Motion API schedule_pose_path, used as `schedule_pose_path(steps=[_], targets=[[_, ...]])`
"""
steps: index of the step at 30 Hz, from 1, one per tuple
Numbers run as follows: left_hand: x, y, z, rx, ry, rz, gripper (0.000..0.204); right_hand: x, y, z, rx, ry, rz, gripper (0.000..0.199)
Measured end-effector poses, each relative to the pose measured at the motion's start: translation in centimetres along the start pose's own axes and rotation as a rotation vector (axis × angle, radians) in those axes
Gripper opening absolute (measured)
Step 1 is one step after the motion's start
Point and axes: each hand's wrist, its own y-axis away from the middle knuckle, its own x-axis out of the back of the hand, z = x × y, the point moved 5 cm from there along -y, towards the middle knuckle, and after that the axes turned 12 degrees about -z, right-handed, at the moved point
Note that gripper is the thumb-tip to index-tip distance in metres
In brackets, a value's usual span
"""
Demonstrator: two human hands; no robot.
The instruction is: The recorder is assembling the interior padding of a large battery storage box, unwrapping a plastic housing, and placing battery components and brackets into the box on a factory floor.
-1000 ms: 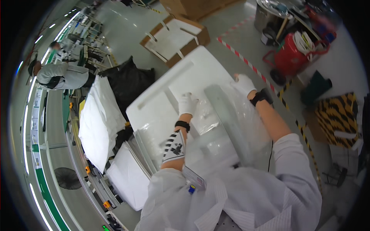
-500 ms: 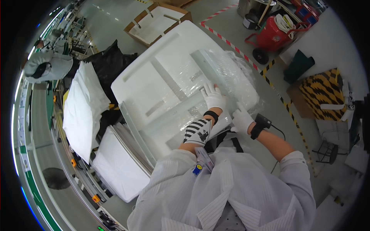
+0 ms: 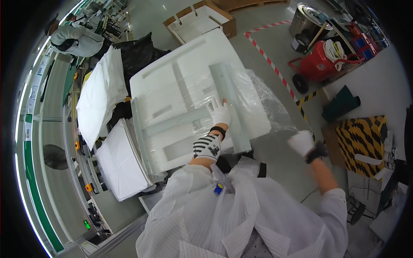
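Observation:
A large white slab (image 3: 163, 79) with shallow recesses lies in front of me, with pale grey-green strips (image 3: 234, 109) set along and across it. Clear plastic film (image 3: 264, 99) covers part of it and trails past its right edge. My left hand (image 3: 220, 112), white-gloved, rests with fingers spread where two strips meet. Off the slab to the right, my right hand (image 3: 301, 142), also gloved and blurred by motion, is closed at the drawn-out tip of the film.
White padded sheets (image 3: 101, 94) and a white stack (image 3: 120, 161) stand left of the slab, beside a conveyor line. A black bag (image 3: 144, 53) and an open carton (image 3: 200, 21) lie beyond. At right are a red wheeled machine (image 3: 320, 62) and a striped board (image 3: 361, 139). Another person (image 3: 77, 41) works far left.
My right hand has left the slab's near side and moved out to the right, stretching the film with it. My left hand stays on the strips. The whole view has shifted a little.

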Motion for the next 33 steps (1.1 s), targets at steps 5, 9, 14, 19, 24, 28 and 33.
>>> schedule_pose_path(steps=[5, 9, 14, 19, 24, 28, 33], targets=[[2.1, 1.1, 0.3, -0.101, 0.067, -0.034, 0.055, -8.5, 7.3, 16.0, -0.736, -1.288, 0.188, 0.027], [1.6, 2.0, -3.0, -0.208, 0.059, 0.011, 0.059, -2.2, 4.3, 15.7, -1.389, -0.848, 0.308, 0.042], [0.3, 9.3, -16.5, 0.064, 0.187, -0.027, 0.069, 16.7, -8.1, -0.5, -0.634, -0.617, 0.416, 0.056], [-0.9, 19.9, -32.2, 0.58, 0.292, 0.066, 0.086, 18.3, -20.0, -18.4, 0.01, -0.219, 0.462, 0.067], [-6.7, 29.3, -42.2, 0.736, 0.732, 0.019, 0.068, 19.7, -32.0, -28.1, 0.072, -0.21, 0.005, 0.07], [-12.4, 30.8, -42.7, 0.617, 0.95, -0.066, 0.035, 20.4, -35.8, -30.5, 0.134, -0.281, -0.181, 0.069], [-8.6, 31.3, -41.8, 0.586, 1.036, 0.106, 0.035, 20.6, -35.7, -28.8, 0.105, -0.305, -0.146, 0.062]])
